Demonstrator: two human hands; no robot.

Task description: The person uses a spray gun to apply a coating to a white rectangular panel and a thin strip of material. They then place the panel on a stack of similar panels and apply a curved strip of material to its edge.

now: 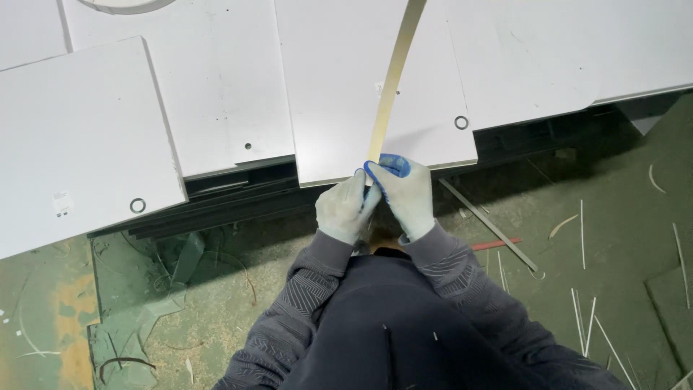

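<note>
A long pale-yellow edge strip (393, 79) runs from the top of the view down to my hands, across a white panel (339, 94). My left hand (345, 209), in a light knit glove, pinches the strip's lower end at the panel's near edge. My right hand (408, 198), gloved the same, grips a blue-handled tool (390, 167) pressed against the strip's end. Both hands touch each other at the panel edge. The tool's working end is hidden by my fingers.
Several white panels (79, 137) with small round holes lie side by side on dark rails (238, 195). The green floor (613, 217) is littered with thin offcut strips, sawdust and a red stick (494, 244). A metal bar (491, 227) leans near my right sleeve.
</note>
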